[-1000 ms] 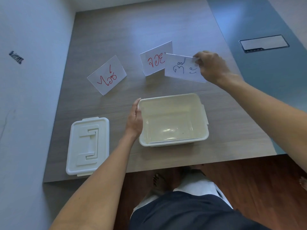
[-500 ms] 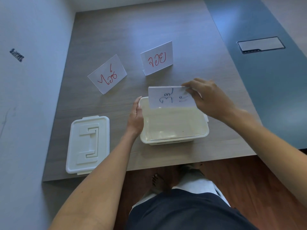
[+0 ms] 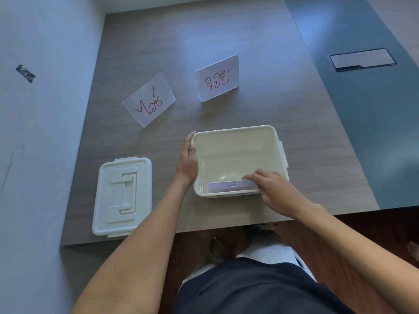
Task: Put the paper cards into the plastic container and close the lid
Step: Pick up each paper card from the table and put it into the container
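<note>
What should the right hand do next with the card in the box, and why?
Probably let go and lift out. The right hand already has the card low inside the box, near its front wall, while two cards wait on the table.

A single head-worn camera is looking steeply down and forward over the table [image 3: 260,53], standing close above its near edge. The wide view is taking in the wall left of the table and the floor just below that edge.
</note>
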`<action>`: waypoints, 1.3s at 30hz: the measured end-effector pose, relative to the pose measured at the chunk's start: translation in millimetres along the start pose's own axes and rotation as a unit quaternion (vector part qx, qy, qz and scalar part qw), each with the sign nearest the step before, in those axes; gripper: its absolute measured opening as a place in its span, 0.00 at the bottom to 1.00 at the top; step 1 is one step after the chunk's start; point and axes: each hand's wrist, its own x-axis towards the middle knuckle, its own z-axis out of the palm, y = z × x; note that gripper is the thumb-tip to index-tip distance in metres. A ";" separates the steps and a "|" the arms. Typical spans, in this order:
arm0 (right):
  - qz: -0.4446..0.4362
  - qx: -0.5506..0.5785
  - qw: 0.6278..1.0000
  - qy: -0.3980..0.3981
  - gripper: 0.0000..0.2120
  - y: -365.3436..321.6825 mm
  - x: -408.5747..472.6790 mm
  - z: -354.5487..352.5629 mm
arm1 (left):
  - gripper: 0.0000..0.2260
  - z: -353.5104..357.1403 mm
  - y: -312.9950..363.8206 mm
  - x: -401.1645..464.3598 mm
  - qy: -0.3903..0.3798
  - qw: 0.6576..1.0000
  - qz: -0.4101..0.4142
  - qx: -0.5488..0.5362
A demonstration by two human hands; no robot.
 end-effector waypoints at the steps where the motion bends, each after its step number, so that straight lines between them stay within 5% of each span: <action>1: 0.008 0.018 1.000 -0.012 0.19 0.6 0.3 -1.2 | 0.18 0.1 0.0 -0.1 0.000 1.000 0.001 0.000; 7: 0.034 0.079 0.994 -0.072 0.17 0.6 14.2 -15.2 | 0.18 0.0 -3.4 2.3 0.002 1.000 0.006 -0.003; 14: -0.032 0.112 0.986 0.117 0.10 2.9 88.5 -49.5 | 0.18 -0.9 -7.0 4.9 -0.008 1.000 0.014 0.003; 18: -0.016 0.105 0.982 0.159 0.12 14.3 159.8 -74.4 | 0.18 -0.1 -6.2 5.3 -0.005 1.000 0.014 0.004; 27: 0.064 -0.016 0.995 0.069 0.19 59.0 294.8 -106.8 | 0.18 -0.5 -7.7 5.3 -0.009 1.000 0.002 0.018; 39: 0.034 -0.189 0.981 0.020 0.35 90.9 381.5 -86.7 | 0.18 -1.3 -6.7 7.5 -0.015 1.000 -0.012 0.012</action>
